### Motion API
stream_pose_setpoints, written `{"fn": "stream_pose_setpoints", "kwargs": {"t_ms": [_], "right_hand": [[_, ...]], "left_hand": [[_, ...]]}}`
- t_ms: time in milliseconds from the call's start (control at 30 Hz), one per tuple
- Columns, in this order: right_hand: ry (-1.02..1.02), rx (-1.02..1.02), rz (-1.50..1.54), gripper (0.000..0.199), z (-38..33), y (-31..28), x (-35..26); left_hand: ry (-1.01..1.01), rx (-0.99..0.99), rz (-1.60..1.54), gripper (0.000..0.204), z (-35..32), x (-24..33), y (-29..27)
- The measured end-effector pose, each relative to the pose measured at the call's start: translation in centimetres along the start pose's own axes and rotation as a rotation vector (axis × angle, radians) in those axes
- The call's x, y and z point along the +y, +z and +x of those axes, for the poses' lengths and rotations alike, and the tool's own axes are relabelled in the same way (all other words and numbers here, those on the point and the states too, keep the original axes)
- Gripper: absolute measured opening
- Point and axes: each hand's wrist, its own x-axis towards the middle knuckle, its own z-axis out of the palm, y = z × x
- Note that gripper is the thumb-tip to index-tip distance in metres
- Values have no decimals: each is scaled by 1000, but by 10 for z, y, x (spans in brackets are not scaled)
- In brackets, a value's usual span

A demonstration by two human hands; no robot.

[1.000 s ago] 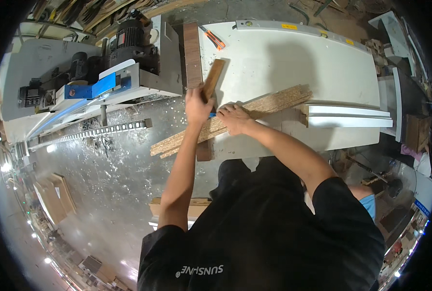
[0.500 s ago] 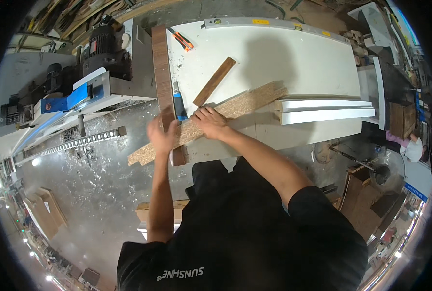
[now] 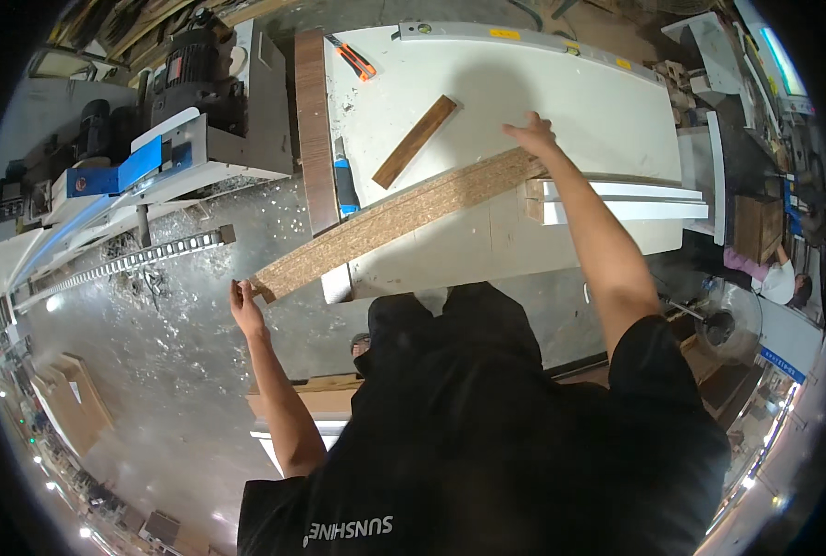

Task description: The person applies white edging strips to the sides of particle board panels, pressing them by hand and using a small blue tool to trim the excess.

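Observation:
A long chipboard strip (image 3: 394, 221) lies slantwise across the white worktable (image 3: 561, 102), its left end jutting past the table's edge over the floor. My left hand (image 3: 244, 306) grips that overhanging left end. My right hand (image 3: 531, 134) rests on the strip's far right end on the tabletop. A short brown wooden slat (image 3: 416, 141) lies loose on the table just beyond the strip, touched by neither hand.
A dark brown board (image 3: 315, 130) runs along the table's left edge, with an orange utility knife (image 3: 353, 57) near its top. White profiles (image 3: 617, 199) lie at the right. A woodworking machine (image 3: 172, 130) stands left. Shavings cover the floor (image 3: 153, 315).
My hands have spread apart from the middle of the strip to its two ends. The left went down-left to the overhanging end, the right went right along the strip.

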Motion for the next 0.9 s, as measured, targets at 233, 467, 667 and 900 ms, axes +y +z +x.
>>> {"fn": "stream_pose_setpoints", "kwargs": {"t_ms": [233, 467, 667, 900], "right_hand": [[-38, -346, -31, 95, 29, 10, 55], [-89, -260, -37, 95, 5, 3, 46], [-348, 2, -167, 99, -45, -30, 36], [-922, 15, -210, 99, -168, -16, -18]], "left_hand": [[-73, 54, -57, 79, -11, 0, 33], [29, 13, 31, 92, -3, 1, 39], [813, -194, 969, 109, -46, 58, 64], [802, -383, 1325, 102, -33, 72, 83]]}}
